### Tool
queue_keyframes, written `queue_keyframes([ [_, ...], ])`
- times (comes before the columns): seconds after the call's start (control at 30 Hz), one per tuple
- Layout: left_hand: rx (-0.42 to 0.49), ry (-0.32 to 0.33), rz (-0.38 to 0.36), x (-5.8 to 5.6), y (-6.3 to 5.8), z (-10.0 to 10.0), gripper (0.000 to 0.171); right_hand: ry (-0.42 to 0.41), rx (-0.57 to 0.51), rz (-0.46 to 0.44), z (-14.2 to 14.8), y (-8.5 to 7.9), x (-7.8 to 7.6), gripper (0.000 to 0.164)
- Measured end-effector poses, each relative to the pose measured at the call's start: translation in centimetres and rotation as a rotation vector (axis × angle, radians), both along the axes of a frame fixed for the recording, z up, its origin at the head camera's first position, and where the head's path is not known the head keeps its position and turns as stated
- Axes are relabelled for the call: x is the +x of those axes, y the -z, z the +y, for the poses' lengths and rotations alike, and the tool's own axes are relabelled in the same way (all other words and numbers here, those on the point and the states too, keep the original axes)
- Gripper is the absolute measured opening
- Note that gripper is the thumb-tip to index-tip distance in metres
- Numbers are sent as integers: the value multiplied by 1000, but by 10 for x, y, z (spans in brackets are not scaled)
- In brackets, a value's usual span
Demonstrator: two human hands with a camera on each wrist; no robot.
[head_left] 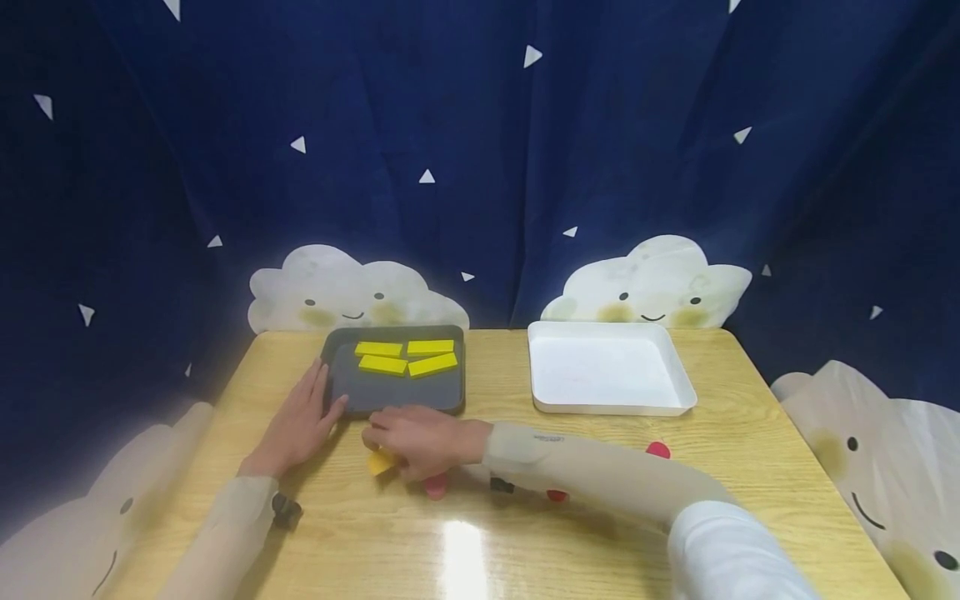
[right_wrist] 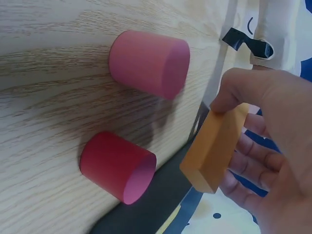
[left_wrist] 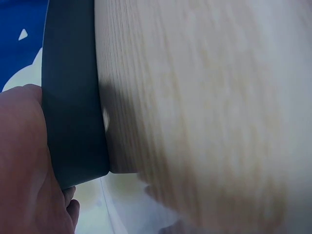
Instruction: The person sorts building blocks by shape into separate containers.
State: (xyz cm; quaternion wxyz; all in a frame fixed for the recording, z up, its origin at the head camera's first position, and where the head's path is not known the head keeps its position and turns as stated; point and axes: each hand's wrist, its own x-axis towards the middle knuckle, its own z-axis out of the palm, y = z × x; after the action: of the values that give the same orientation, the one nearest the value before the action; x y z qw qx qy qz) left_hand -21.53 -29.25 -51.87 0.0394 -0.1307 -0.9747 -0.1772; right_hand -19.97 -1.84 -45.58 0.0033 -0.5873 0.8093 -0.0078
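My right hand [head_left: 420, 437] pinches an orange-yellow rectangular block [right_wrist: 214, 148] between thumb and fingers, just in front of the dark grey tray [head_left: 397, 396]. In the head view this block [head_left: 381, 462] is partly covered by the hand. Several flat yellow blocks [head_left: 431, 347] lie in the far part of that tray. At its left front corner rests my left hand [head_left: 296, 425], fingers extended along the side and thumb apart. The tray's outer wall [left_wrist: 73, 97] stands beside the left hand in the left wrist view.
A white tray [head_left: 607, 367] stands at the back right of the wooden table [head_left: 360, 542]. Near the right forearm are a pink cylinder [head_left: 435, 487], a red cylinder [head_left: 557, 495] and another red piece [head_left: 658, 450]. A dark blue curtain [head_left: 480, 125] hangs behind.
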Motion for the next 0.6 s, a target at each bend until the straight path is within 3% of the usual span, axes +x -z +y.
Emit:
queue_keyframes([
  [0.6,8,2,3,1,-1,1,82,123,-148,103,10,-10,-2,49],
])
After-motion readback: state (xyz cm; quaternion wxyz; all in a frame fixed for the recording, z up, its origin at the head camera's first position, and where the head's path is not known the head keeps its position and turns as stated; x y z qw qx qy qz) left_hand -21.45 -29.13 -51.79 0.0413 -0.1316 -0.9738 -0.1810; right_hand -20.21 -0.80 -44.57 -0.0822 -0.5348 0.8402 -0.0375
